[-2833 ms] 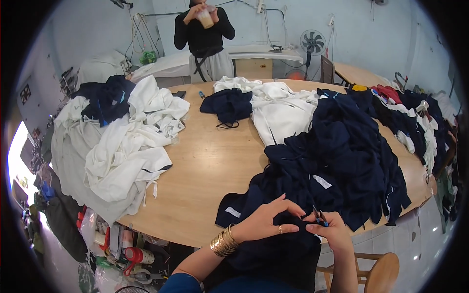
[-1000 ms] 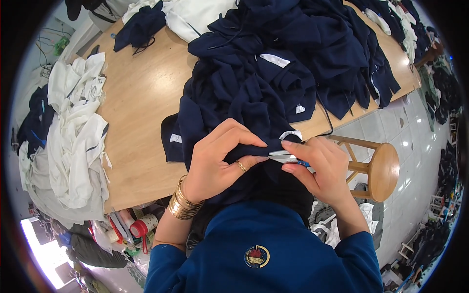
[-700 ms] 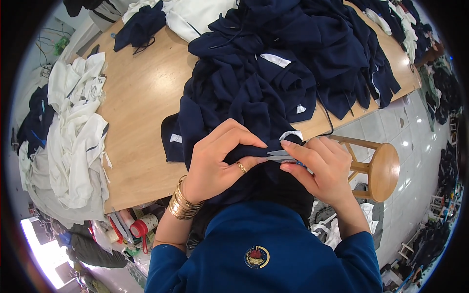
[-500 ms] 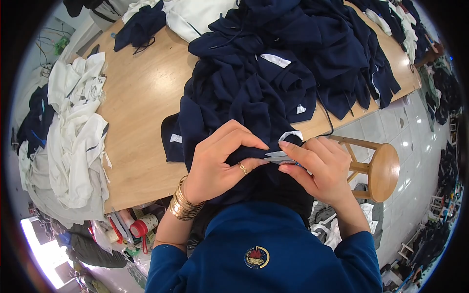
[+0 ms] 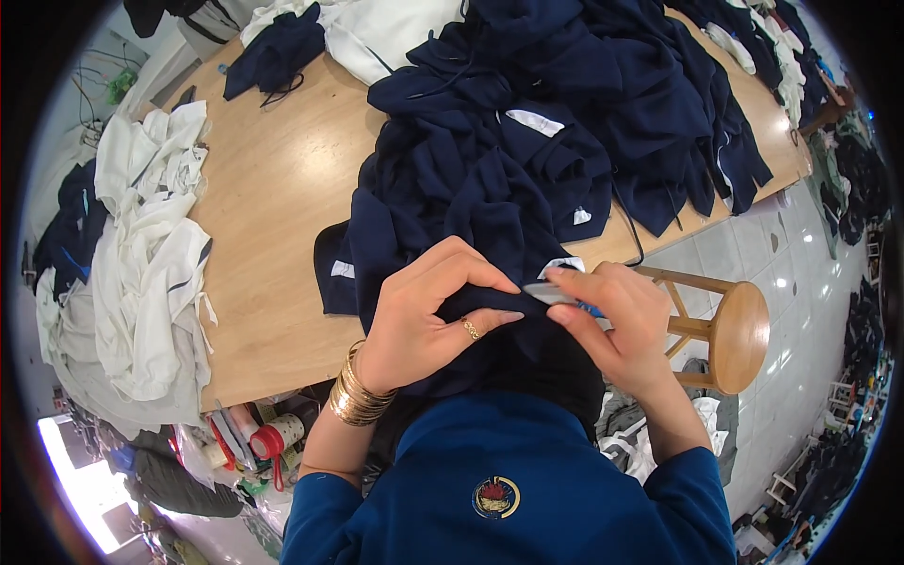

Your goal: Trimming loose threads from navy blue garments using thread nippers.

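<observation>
A navy garment [image 5: 414, 198] spreads from the table edge toward my lap. My left hand [image 5: 424, 306], with a ring and gold bangles on its wrist, pinches a fold of it between thumb and fingers. My right hand [image 5: 623, 322] grips a pair of thread snips [image 5: 546, 293]. Their grey blades lie together, pointing left at the pinched fold, close to my left fingertips; a bit of blue handle shows under my fingers. Just beyond the snips, a white strip [image 5: 567, 266] shows on the navy cloth, partly covered by my right fingers.
A wooden table [image 5: 264, 254] bears more navy garments [image 5: 603, 75] at the back and white garments [image 5: 151, 264] along its left side. A round wooden stool [image 5: 739, 337] stands at the right on the tiled floor. At lower left sits a red-lidded bottle [image 5: 273, 438] among clutter.
The snips' blades, apart half a second ago, have come together and tilted slightly. My right hand has turned a little, while my left keeps its pinch on the cloth.
</observation>
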`<state>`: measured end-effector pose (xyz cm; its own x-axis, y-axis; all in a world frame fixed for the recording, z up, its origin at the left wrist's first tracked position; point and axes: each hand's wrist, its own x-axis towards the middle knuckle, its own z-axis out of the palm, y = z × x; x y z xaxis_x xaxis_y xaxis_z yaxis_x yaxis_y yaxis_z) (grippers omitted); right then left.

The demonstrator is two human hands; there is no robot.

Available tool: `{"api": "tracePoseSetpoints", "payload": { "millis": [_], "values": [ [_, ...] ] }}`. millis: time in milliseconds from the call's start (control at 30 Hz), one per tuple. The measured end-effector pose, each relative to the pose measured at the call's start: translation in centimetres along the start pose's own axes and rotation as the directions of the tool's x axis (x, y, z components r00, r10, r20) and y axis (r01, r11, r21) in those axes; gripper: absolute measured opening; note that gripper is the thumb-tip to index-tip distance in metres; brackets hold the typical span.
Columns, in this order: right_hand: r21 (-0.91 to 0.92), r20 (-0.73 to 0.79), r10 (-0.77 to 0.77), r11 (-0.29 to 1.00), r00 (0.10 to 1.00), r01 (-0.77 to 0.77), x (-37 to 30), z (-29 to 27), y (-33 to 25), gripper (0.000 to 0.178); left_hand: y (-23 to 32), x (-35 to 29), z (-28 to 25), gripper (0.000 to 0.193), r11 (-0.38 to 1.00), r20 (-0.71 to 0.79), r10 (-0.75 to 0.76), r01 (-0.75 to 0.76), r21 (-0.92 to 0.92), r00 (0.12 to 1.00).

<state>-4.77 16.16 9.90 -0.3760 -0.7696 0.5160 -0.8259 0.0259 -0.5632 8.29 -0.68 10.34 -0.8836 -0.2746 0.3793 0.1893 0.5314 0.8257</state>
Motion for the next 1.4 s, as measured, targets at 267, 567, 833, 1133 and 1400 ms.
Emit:
{"api": "tracePoseSetpoints", "payload": {
  "millis": [267, 567, 833, 1133, 1400],
  "values": [
    [0.492, 0.255, 0.237, 0.803, 0.938, -0.336, 0.5, 1.4, 0.1, 0.023, 0.5, -0.7, -0.8, 0.022, 0.994, 0.035, -0.082, 0.084, -0.063, 0.996],
    [0.650, 0.111, 0.593, 0.564, 0.798, -0.510, 0.0, 4.2, -1.5, 0.017, -1.1, -4.2, -0.1, 0.023, 0.885, -0.084, -0.373, 0.326, -0.333, 0.924],
    [0.437, 0.146, 0.017, 0.896, 0.989, -0.080, 0.3, 6.2, -5.0, 0.015, -3.9, -5.0, -0.5, 0.024, 0.637, -0.064, -0.534, 0.352, -0.686, 0.843],
    [0.593, 0.705, -0.106, 0.631, 0.702, -0.500, 6.7, 3.5, -3.5, 0.038, 2.4, -4.7, -6.7, 0.027, 0.946, 0.448, -0.165, 0.269, -0.179, 0.879],
    [0.661, 0.514, -0.073, 0.669, 0.855, -0.341, 9.8, 3.3, -6.0, 0.032, 3.2, -3.1, -10.4, 0.020, 0.998, -0.049, -0.057, 0.055, -0.037, 0.997]
  ]
}}
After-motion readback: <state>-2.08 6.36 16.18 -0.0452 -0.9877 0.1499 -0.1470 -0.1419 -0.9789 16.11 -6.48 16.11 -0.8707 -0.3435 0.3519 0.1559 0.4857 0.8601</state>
